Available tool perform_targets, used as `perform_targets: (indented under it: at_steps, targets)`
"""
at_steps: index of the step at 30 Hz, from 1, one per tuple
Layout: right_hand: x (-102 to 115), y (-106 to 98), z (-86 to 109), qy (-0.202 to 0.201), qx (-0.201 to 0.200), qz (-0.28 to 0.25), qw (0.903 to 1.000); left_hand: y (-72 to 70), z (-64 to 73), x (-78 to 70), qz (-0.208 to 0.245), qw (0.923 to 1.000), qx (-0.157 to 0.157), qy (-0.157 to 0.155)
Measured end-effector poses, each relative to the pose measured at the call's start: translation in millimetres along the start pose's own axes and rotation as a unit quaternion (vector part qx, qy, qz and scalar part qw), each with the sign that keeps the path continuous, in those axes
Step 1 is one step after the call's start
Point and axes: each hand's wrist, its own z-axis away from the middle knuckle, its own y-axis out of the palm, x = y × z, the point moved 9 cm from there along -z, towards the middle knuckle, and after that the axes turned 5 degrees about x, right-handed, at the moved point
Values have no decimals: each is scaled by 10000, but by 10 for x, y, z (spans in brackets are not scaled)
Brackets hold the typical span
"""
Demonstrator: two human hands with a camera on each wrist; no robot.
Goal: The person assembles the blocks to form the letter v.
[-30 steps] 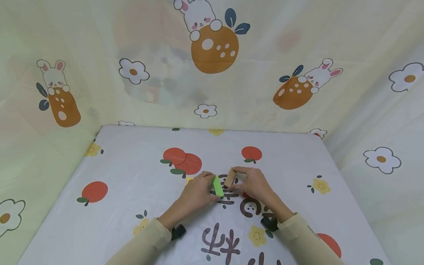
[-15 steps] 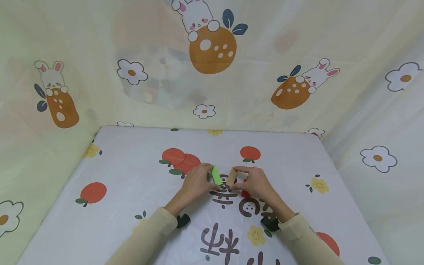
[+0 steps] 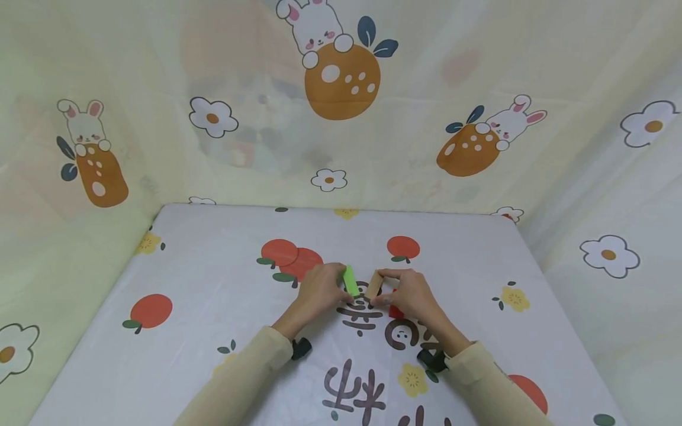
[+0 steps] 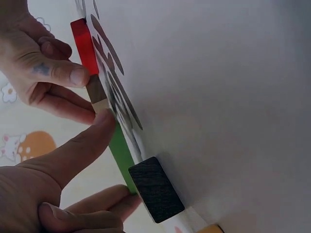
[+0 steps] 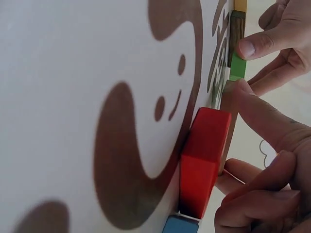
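My left hand [image 3: 318, 291] pinches a bright green block [image 3: 350, 281] between thumb and fingers. Opposite it, a tan wooden block [image 3: 375, 286] is pinched by my right hand [image 3: 412, 293]. The two blocks stand a short gap apart, leaning toward each other at their near ends. Just beside the right hand lies a red block [image 5: 203, 160], mostly hidden by that hand in the head view. A dark, wood-grained block [image 4: 156, 189] sits near the green block in the left wrist view.
A blue block [image 5: 181, 224] lies past the red one, and a yellow-orange block [image 4: 212, 228] lies past the dark one. The table [image 3: 213, 319] wears a printed white cloth. Patterned curtains [image 3: 256, 160] enclose its back and sides.
My left hand has moved forward across the table with the green block, level with the tan block. The right hand has barely shifted, and more of the red block shows beside it.
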Motion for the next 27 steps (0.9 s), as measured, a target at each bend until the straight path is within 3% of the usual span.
perform_targets:
  at_steps: [17, 27]
  targets:
    - [53, 59, 18, -198, -28, 154, 9997, 74, 27, -6, -484, 9987, 145, -44]
    - [56, 69, 11, -152, -77, 230, 9996, 46, 87, -61, -759, 9969, 66, 173]
